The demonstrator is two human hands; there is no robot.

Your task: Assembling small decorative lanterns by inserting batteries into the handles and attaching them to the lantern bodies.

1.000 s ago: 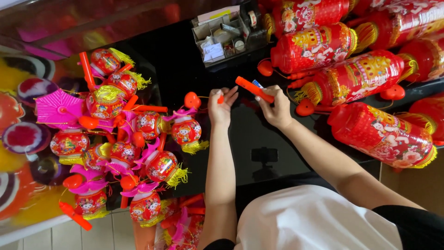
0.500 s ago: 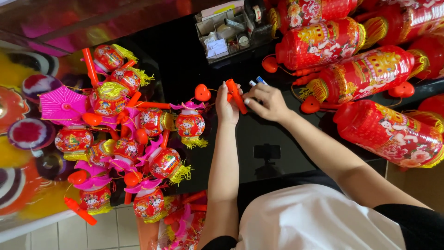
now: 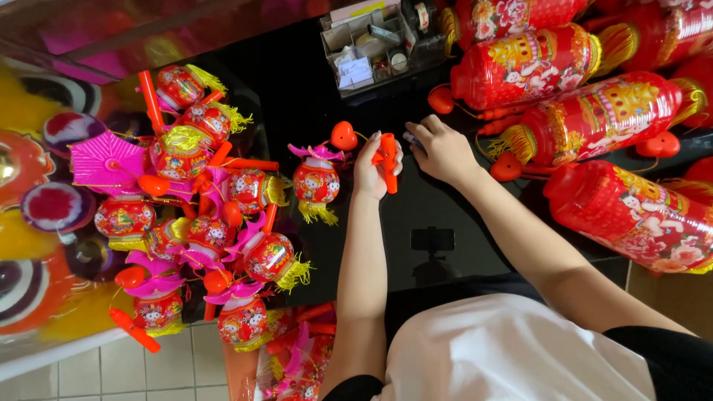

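Both bare forearms are extended from the lower frame toward 12 o'clock. The left hand (image 3: 371,165) is held with fingers curled closed in a grip, wrist straight. The right hand (image 3: 443,151) is placed just beside it at 3 o'clock, palm down, fingers bent loosely toward 10 o'clock, its forearm angled in from 4 o'clock.

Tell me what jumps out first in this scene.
The left hand holds an orange stick over the black table, beside a small red lantern. A heap of small lanterns fills the left; big red lanterns lie to the right.
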